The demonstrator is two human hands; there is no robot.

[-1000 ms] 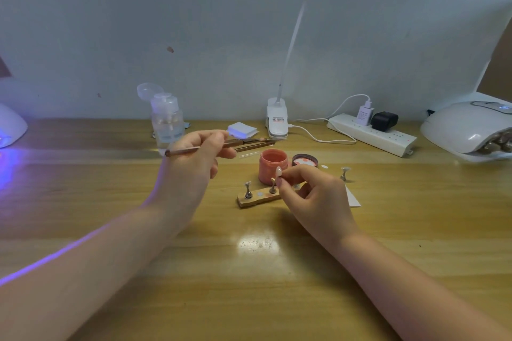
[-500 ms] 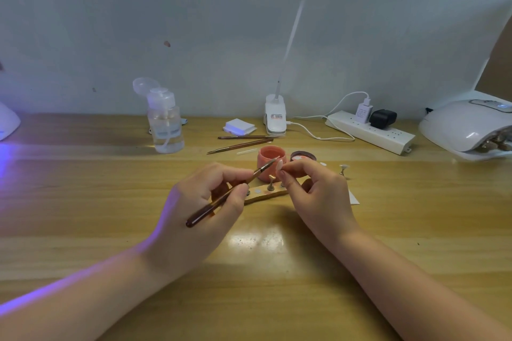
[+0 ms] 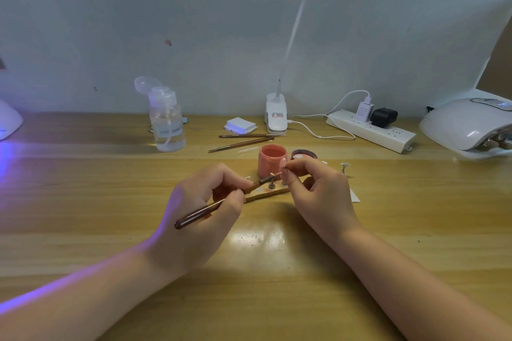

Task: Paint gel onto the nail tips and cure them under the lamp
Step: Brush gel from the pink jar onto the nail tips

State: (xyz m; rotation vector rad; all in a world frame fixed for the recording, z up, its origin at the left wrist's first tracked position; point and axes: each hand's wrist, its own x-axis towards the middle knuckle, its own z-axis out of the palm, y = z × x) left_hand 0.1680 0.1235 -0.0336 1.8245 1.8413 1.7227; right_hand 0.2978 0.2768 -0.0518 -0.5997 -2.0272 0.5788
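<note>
My left hand grips a brown gel brush like a pen, its bristles pointing up-right at a pale nail tip. My right hand pinches that nail tip between thumb and forefinger, just above a small wooden holder strip with metal pegs. An open pink gel pot stands right behind the hands, its dark lid lying beside it. A white curing lamp sits at the far right; another lamp glows violet at the far left edge.
Two spare brushes lie behind the pot. A clear pump bottle, a white pad stack, a desk lamp base and a power strip line the back wall. A loose nail stand is right of my hand.
My left hand came down from mid-air with the brush and brought its bristles to the nail tip held in my right hand. My right hand stayed in place.
</note>
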